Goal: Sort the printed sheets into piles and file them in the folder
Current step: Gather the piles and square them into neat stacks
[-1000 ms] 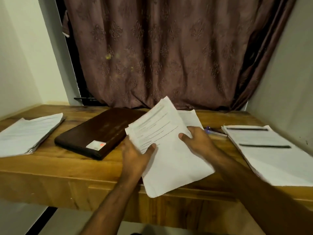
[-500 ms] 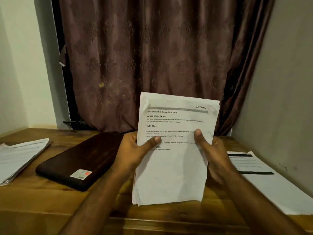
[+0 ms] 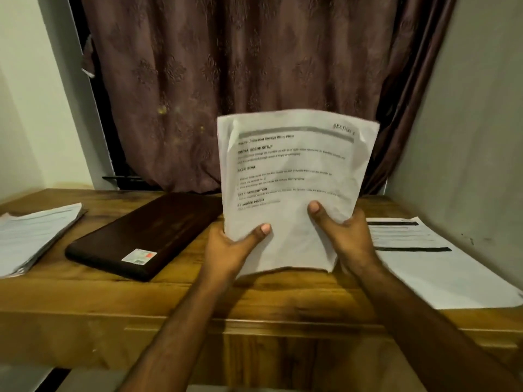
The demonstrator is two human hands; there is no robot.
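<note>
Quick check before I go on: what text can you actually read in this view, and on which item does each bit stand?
Held sheets, gripped by left hand and right hand:
"INITIAL SCENE SETUP"
"TASK GOAL"
"TASK DESCRIPTION"
Top-right corner reads roughly "SECTION"; its number, the title line and the body text are blurred.
Sticker on dark folder: too small.
Right pile: black bars only; text unreadable.
Left pile: unreadable.

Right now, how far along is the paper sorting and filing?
Done: two piles lie on the desk, a left pile and a right pile. In hand: the left hand and right hand hold a held stack upright, printed page facing the camera. Left: the dark folder lies closed, so nothing looks filed yet.
</note>
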